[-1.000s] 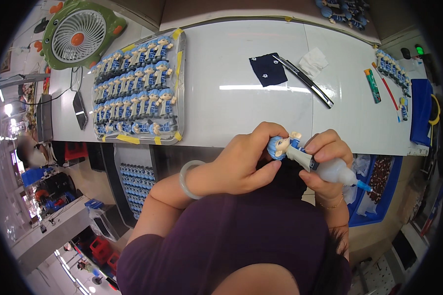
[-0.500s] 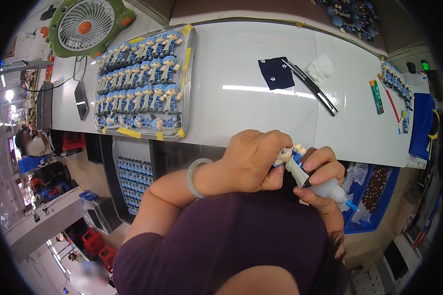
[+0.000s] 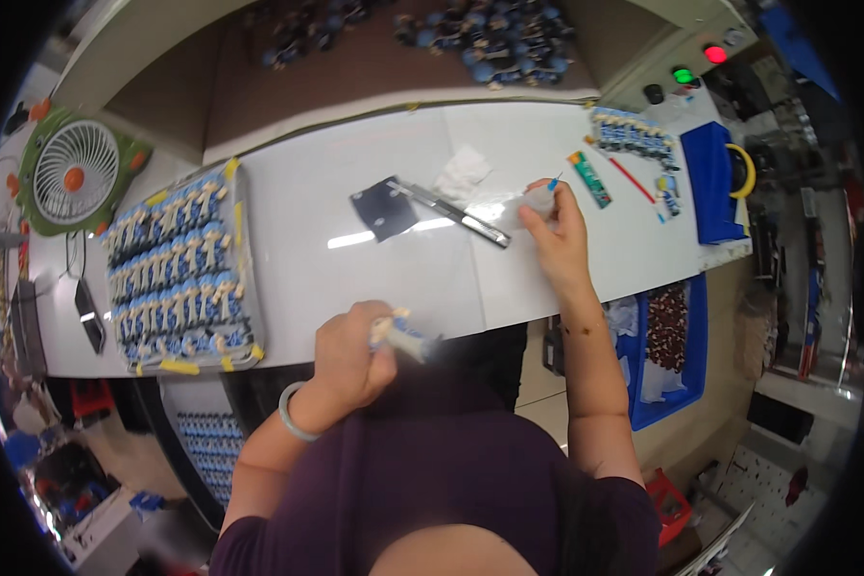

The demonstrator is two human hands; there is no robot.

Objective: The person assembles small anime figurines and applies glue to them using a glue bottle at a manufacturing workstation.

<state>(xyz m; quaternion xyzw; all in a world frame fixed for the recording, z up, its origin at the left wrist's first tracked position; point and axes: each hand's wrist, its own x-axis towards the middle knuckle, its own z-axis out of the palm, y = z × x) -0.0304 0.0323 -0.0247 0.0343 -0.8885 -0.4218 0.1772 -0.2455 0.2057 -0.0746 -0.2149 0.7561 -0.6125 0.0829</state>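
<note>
My left hand (image 3: 348, 357) is closed round a small painted figurine (image 3: 405, 339) with blue and pale parts, at the table's near edge; motion blurs it. Farther right, over the white table, my right hand (image 3: 562, 235) grips a translucent squeeze bottle (image 3: 536, 200) with a thin blue tip. Left of that bottle lie a black pen-like tool (image 3: 461, 219), a dark cloth square (image 3: 384, 209) and a crumpled white tissue (image 3: 464, 171). A tray (image 3: 250, 288) edged with yellow tape holds rows of similar figurines at the left.
A green fan (image 3: 75, 178) stands at the far left. On the right are a green tube (image 3: 589, 180), a red brush (image 3: 632, 180), more figurines (image 3: 634, 132) and a blue bin (image 3: 712, 187). Another blue tray (image 3: 684, 398) sits below the table edge. Heaped figurines (image 3: 518, 43) fill a back shelf.
My hands have moved apart. The left has carried the figurine away to the left; the right has moved out over the table with the bottle. The view has shifted too.
</note>
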